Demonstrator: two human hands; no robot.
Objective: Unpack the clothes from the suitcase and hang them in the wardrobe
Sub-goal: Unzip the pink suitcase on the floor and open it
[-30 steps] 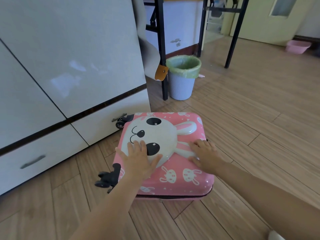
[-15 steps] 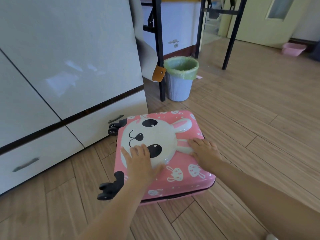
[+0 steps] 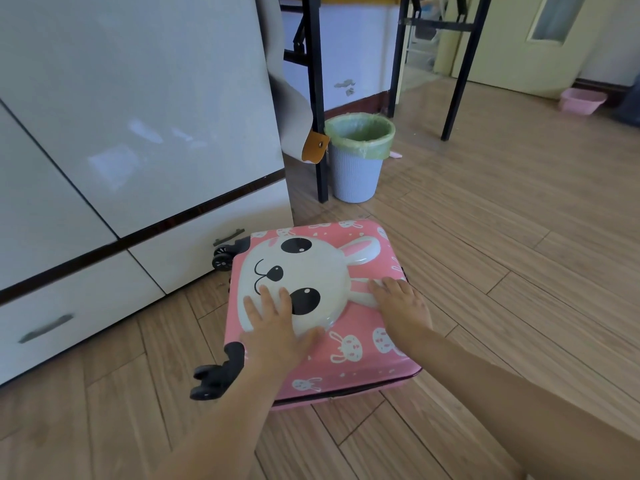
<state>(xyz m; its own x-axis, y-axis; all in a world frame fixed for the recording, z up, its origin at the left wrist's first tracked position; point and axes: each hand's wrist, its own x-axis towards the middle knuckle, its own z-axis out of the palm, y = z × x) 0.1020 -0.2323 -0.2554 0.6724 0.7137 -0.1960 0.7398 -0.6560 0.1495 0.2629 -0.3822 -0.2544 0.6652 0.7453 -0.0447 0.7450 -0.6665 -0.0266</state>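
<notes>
Suitcase (image 3: 360,362) lies flat and closed on the floor (image 3: 502,254), just right of the wardrobe (image 3: 138,116). The left hand (image 3: 277,327) and right hand (image 3: 401,306) rest spread flat on its glossy lid, gripping nothing. Palms may slip on that slick shell, or a push may skate the case into the wardrobe drawers.

Bright daylight, glossy glare, wide-angle edge bending.
</notes>
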